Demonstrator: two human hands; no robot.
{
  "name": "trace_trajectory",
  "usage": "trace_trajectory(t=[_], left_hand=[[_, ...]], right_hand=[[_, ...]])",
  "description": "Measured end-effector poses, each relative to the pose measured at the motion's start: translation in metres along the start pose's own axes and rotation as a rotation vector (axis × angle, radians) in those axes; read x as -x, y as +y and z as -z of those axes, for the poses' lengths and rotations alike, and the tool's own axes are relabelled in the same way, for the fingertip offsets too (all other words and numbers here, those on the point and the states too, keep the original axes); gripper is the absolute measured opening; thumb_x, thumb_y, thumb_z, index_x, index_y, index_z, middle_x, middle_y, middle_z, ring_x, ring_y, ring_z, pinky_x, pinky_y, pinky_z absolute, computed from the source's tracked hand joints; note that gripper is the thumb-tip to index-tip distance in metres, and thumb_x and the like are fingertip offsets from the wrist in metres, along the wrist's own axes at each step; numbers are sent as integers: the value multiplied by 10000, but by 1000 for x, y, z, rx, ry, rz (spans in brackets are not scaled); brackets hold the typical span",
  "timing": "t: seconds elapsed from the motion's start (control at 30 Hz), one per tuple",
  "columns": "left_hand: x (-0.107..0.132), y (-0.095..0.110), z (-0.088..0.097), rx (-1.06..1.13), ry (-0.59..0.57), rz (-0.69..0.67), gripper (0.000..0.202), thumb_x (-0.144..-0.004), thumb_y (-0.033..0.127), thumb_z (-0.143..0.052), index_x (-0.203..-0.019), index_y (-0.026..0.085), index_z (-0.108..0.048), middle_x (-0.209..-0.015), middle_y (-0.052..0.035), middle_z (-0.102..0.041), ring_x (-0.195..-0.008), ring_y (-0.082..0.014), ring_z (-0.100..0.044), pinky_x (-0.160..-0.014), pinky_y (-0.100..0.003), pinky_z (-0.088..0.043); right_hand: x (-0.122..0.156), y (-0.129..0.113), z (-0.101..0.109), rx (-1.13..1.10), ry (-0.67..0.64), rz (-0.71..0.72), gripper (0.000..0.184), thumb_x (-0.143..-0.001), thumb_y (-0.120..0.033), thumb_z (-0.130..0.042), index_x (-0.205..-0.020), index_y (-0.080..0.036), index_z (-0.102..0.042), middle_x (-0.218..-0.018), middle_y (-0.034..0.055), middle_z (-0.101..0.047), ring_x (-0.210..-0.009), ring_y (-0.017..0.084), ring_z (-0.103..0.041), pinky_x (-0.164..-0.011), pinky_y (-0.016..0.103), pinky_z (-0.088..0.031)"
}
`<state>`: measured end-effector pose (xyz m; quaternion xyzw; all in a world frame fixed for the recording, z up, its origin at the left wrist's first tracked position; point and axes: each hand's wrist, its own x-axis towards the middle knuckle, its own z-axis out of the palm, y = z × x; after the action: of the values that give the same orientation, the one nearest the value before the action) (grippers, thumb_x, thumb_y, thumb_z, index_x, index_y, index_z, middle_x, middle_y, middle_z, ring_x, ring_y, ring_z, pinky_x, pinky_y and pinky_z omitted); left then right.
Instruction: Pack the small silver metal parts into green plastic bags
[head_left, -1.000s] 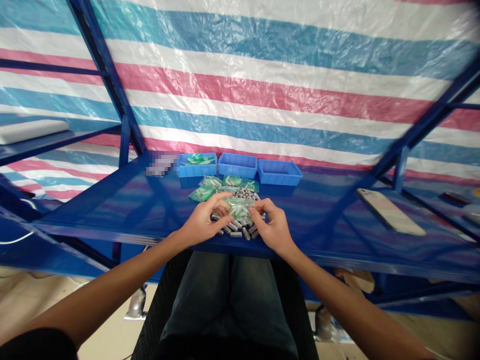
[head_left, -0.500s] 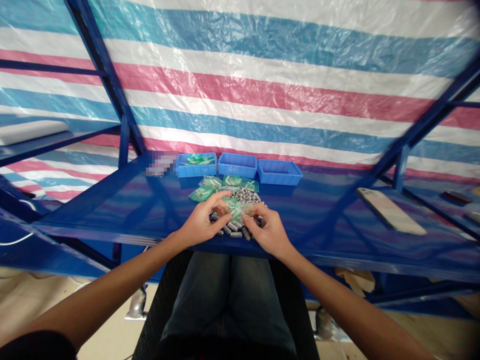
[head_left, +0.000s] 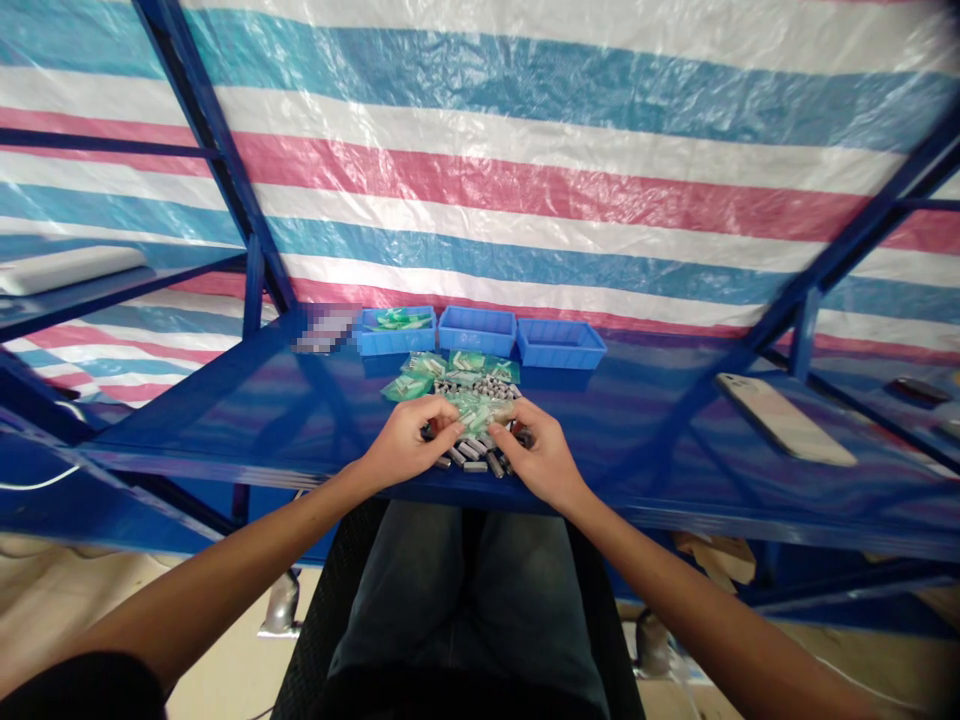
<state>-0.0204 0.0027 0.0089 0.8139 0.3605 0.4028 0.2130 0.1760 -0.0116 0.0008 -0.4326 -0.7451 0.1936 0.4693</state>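
Between my two hands is a clear, greenish plastic bag (head_left: 475, 412) with small pale pieces inside. My left hand (head_left: 415, 436) pinches its left edge, and my right hand (head_left: 534, 446) pinches the right edge. Beneath the bag, toward me, lie several dark and silvery metal cylinders (head_left: 474, 466). Behind it is a heap of small grey metal pieces (head_left: 495, 386). Farther back rest several filled green bags (head_left: 424, 365), one of them (head_left: 405, 387) just beyond my left hand.
Three blue bins stand at the back of the blue table (head_left: 652, 430). The left bin (head_left: 397, 341) holds green bags; beside it are the middle bin (head_left: 477, 342) and right bin (head_left: 561, 355). A phone (head_left: 786, 420) lies at the right. Blue posts (head_left: 217, 150) frame the table.
The bag between my hands now looks more spread out and flatter. My left fingers have drawn in closer on its edge, and the view has shifted slightly.
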Motion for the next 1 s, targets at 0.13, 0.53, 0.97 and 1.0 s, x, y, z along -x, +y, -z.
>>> trace_trajectory(t=[0.13, 0.53, 0.97, 1.0], left_hand=[[-1, 1, 1, -4, -54, -19, 168, -832, 258, -502, -703, 151, -519, -649, 12, -496, -599, -95, -474, -558, -199, -383], [0, -1, 1, -83, -93, -84, 171, -855, 261, -452, -715, 165, -470, -686, 7, -473, -635, -111, -452, -592, -224, -356], [5, 3, 1, 27, 123, 147, 375, -923, 367, -322, -1012, 153, -616, -535, 33, -470, -498, -105, -427, -510, -225, -341], [5, 5, 1, 85, 126, 169, 396, -925, 385, -311, -1018, 151, -617, -524, 32, -470, -490, -105, -429, -505, -227, -346]], right_hand=[[0, -1, 1, 12, -32, 43, 125, -823, -252, -517, -750, -174, -583, -689, 10, -559, -652, 138, -501, -600, 263, -403], [3, -6, -1, 156, -122, 164, 185, -823, -281, -533, -665, -186, -522, -653, 10, -537, -624, 138, -486, -584, 261, -372], [3, -4, 0, 99, 43, 226, 106, -829, -241, -545, -906, -218, -615, -812, 44, -622, -779, 181, -571, -706, 309, -458], [4, -4, 0, 91, 38, 238, 113, -828, -231, -548, -912, -224, -623, -824, 43, -615, -788, 177, -571, -710, 307, -463]])
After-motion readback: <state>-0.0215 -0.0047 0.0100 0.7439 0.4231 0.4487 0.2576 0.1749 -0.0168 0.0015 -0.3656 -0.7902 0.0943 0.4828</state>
